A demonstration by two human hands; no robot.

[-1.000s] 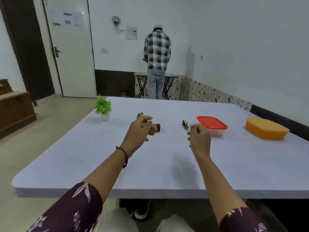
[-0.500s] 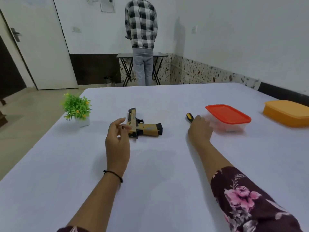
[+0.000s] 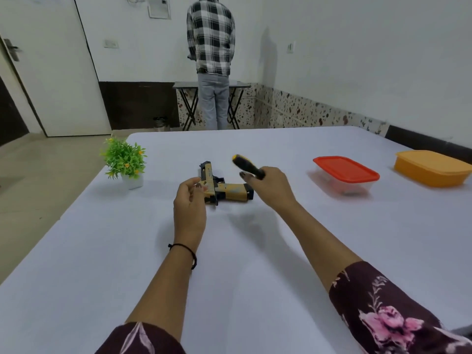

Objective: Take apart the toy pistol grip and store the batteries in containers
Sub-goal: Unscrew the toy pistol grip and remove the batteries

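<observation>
A tan and black toy pistol [image 3: 224, 189] lies flat on the white table [image 3: 127, 251], its grip pointing right. My left hand [image 3: 190, 200] hovers at the pistol's left end, fingers loosely curled, fingertips at or near the slide. My right hand [image 3: 270, 187] grips a black screwdriver with a yellow cap [image 3: 246, 166], lifted above the table just right of the pistol's grip. A clear container with a red lid [image 3: 344, 175] and an orange container [image 3: 431, 168] stand at the right, both closed.
A small potted green plant [image 3: 125, 162] stands at the table's left side. Beyond the table a person in a checked shirt [image 3: 210, 47] stands with their back turned at a folding table by the wall. A door is at the left.
My right hand has picked the screwdriver up off the table and carried it left toward the pistol. My left hand stays beside the pistol. The camera moved closer.
</observation>
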